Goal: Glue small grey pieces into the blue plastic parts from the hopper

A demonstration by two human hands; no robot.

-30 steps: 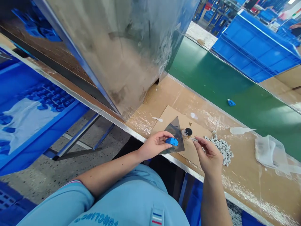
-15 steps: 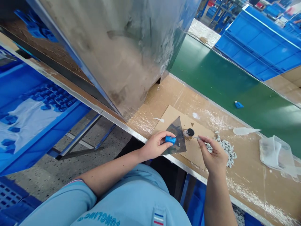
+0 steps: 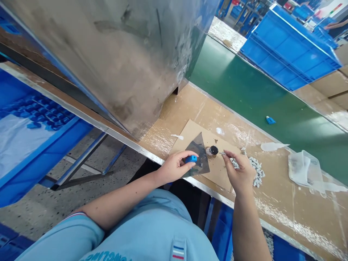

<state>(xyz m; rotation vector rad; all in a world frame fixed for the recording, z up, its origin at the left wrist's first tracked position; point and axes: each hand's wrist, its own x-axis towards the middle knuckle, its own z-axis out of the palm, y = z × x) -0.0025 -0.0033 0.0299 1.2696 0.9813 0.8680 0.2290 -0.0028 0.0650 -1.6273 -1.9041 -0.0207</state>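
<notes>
The person's left hand [image 3: 175,167] is curled closed around a small blue plastic part [image 3: 191,158], with the fingers [image 3: 185,164] wrapped over its near end and its blue top showing above them. Just under that part, and touching the hand, lies a dark, glossy triangular sheet [image 3: 198,158], tilted on a piece of brown cardboard [image 3: 217,168]. The right hand [image 3: 240,172] is nearly closed too, its thumb and forefinger pinching a thin metal pick [image 3: 223,153] whose tip points left, toward a small round pot with a black top [image 3: 212,150]. The pot stands on the cardboard between the two hands, near the pick's tip but apart from it. Just beyond the right hand, a loose heap of small grey parts [image 3: 256,171] lies on the desk [image 3: 285,210], partly hidden by the fingers. A white smear [image 3: 272,146] and a crumpled clear plastic bag [image 3: 301,169] lie farther right. Past the desk's far edge runs a green conveyor belt [image 3: 239,88] carrying one small blue part [image 3: 270,120], with a blue plastic crate [image 3: 288,47] beyond it. On the left side, a scuffed metal panel [image 3: 108,61] rises beside the desk, and a blue tray [image 3: 35,119] of blue parts sits below it.
</notes>
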